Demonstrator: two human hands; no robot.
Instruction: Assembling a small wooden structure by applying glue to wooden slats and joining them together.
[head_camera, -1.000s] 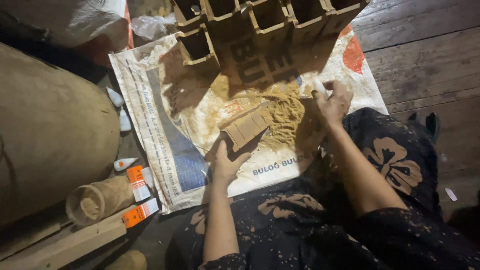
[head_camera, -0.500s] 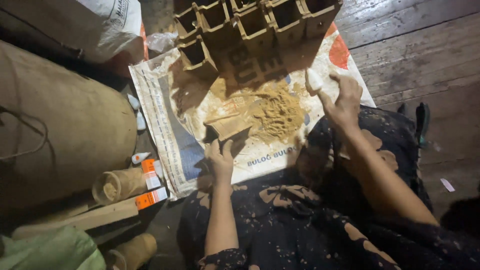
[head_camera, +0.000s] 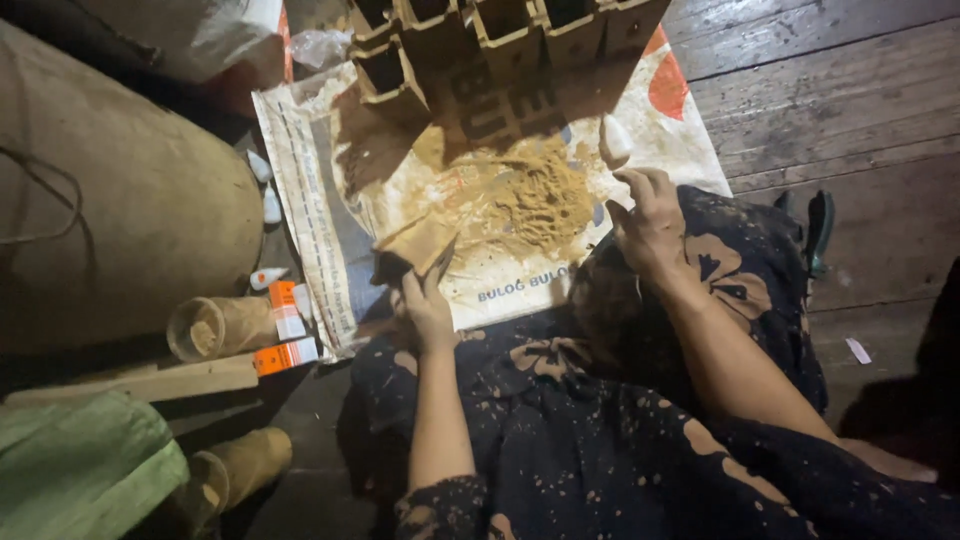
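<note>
**Hands at a heap of brown powder**

Centre frame: left hand (head_camera: 425, 305) grips a brown paper packet (head_camera: 415, 248), fingers closed round its lower end. Right hand (head_camera: 650, 225) hovers half-curled, empty, just right of the powder heap (head_camera: 540, 195) on the printed sack (head_camera: 500, 215).

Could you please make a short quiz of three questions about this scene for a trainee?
1. True or false: the left hand holds a brown paper pouch over the printed sack spread on the floor.
2. Where does the heap of brown powder lie? A) inside the round roll at the left B) on the printed sack C) on the bare wooden planks
3. Fill in: the open square brown containers stand at the ____ edge of the sack.

Key:
1. True.
2. B.
3. Far; the right hand is near the powder and seems to hold nothing.
</note>
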